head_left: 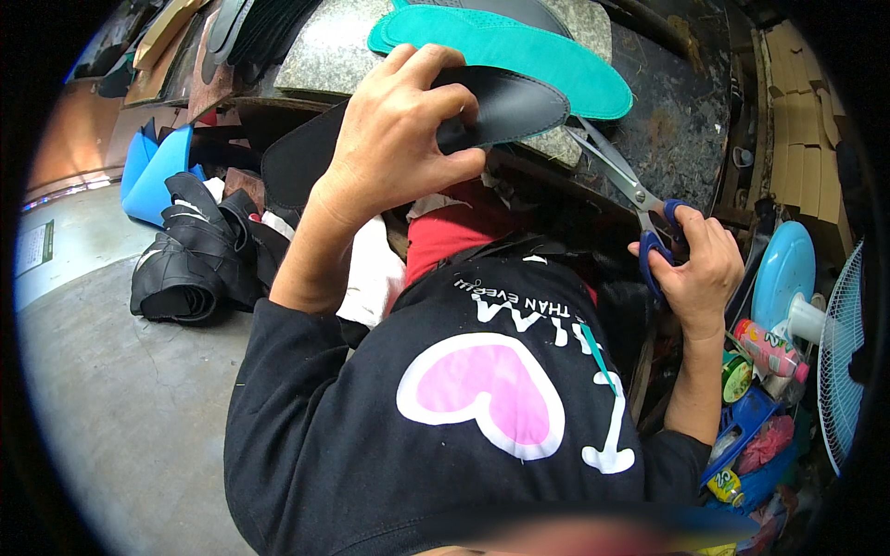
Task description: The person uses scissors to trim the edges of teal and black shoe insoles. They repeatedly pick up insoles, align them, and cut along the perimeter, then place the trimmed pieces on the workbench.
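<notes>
A: What does the person hold?

B: A black insole-shaped leather piece [505,109] with a thin teal edge, pinched in the left hand [399,139], thumb below and fingers curled over its top. It sits above the person's lap, just in front of a stone slab [324,51].

A: And the other hand?

B: The right hand [700,269] is closed through the blue handles of one pair of scissors [630,190]; the blades point up-left toward the black piece, their tips just beside its toe end.

A: What surrounds them?

B: One teal insole [519,46] lies on the slab behind the black one. A heap of black cut pieces [199,259] sits on the floor to the left. To the right stand a fan [839,361] and a bottle [769,350].
</notes>
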{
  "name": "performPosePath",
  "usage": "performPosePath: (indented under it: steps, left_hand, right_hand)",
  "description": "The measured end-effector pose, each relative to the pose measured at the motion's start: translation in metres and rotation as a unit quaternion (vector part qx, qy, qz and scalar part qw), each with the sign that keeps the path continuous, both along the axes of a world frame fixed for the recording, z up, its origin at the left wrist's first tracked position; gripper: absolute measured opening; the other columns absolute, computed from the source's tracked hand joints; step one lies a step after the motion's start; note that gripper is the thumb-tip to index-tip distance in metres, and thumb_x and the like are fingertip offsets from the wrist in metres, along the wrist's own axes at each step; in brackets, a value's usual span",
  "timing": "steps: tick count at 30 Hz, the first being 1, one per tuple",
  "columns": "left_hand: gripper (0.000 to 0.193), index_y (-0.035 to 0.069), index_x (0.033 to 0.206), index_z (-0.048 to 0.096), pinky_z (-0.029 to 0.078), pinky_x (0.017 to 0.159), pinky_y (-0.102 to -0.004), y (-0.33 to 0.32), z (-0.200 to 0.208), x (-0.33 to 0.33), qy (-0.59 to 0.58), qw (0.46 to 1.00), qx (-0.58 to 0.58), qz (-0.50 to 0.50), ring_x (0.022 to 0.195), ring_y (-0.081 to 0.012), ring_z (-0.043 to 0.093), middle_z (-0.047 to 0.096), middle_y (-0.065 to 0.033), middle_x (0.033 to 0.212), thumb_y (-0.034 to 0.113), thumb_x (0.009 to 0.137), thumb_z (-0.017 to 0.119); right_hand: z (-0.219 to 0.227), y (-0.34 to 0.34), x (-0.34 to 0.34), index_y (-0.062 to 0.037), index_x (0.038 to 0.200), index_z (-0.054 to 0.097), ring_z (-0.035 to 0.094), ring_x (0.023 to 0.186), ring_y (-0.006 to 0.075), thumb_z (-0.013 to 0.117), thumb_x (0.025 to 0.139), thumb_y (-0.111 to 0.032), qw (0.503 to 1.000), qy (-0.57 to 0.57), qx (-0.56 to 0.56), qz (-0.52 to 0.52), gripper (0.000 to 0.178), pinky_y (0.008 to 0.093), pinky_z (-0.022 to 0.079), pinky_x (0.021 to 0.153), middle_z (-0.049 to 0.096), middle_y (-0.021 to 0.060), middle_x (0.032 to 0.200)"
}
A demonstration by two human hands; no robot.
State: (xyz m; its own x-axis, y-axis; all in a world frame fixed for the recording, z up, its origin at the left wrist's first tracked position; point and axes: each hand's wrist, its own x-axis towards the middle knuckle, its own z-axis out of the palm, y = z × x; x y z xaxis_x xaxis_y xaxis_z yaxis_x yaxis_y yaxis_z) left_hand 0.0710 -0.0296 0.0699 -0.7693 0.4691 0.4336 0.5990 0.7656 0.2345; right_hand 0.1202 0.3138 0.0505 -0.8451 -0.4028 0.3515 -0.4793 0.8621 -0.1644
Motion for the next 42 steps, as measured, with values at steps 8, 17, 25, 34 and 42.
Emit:
performPosePath:
  steps: [8,17,25,34,42]
  left_hand:
    - [0.031,0.009,0.082,0.068,0.050,0.084,-0.0419,0.006,0.004,0.003,0.027,0.999,-0.025,0.003,0.099,-0.0334,0.059,0.061,-0.0122,0.114,0.017,0.054,0.077]
    - [0.032,0.011,0.082,0.068,0.050,0.083,-0.0430,0.010,0.005,0.007,0.056,0.997,-0.044,0.041,0.099,-0.0331,0.059,0.061,-0.0117,0.116,0.019,0.053,0.079]
    - [0.051,0.015,0.099,0.069,0.051,0.079,-0.0422,0.052,-0.009,0.018,-0.015,0.999,-0.003,-0.046,0.098,-0.0325,0.058,0.057,-0.0132,0.116,0.027,0.051,0.083]
    - [0.051,0.016,0.102,0.073,0.052,0.082,-0.0423,0.035,-0.007,0.015,-0.001,0.999,-0.027,-0.020,0.099,-0.0325,0.060,0.059,-0.0124,0.114,0.023,0.052,0.082]
    - [0.044,0.014,0.101,0.076,0.052,0.088,-0.0420,-0.001,-0.002,0.004,0.005,0.997,-0.021,0.068,0.103,-0.0341,0.061,0.061,-0.0147,0.111,0.025,0.058,0.080]
  right_hand:
    - [0.004,-0.002,0.002,-0.0105,0.095,0.069,0.062,0.064,0.0234,0.086,0.067,-0.042,0.999,-0.016,0.029,0.003,0.045,0.0356,0.046,0.061,0.066,0.0057,0.074]
    - [-0.011,0.008,-0.001,-0.0043,0.095,0.063,0.059,0.062,0.0111,0.080,0.082,-0.021,0.902,-0.346,-0.214,-0.142,0.027,0.0258,0.044,0.061,0.063,0.0014,0.071]
    - [-0.021,-0.048,-0.018,-0.0018,0.110,0.055,0.061,0.081,0.0068,0.081,0.083,-0.010,0.798,-0.309,-0.516,-0.021,0.038,0.0211,0.050,0.074,0.063,0.0024,0.085]
    - [-0.038,-0.028,-0.044,-0.0026,0.111,0.053,0.060,0.074,0.0082,0.076,0.086,-0.003,0.785,-0.284,-0.548,-0.053,0.034,0.0217,0.051,0.069,0.060,0.0005,0.082]
    - [-0.023,0.000,-0.007,-0.0055,0.097,0.064,0.067,0.063,0.0179,0.087,0.068,-0.023,0.942,-0.271,-0.198,-0.022,0.041,0.0293,0.048,0.059,0.066,0.0084,0.069]
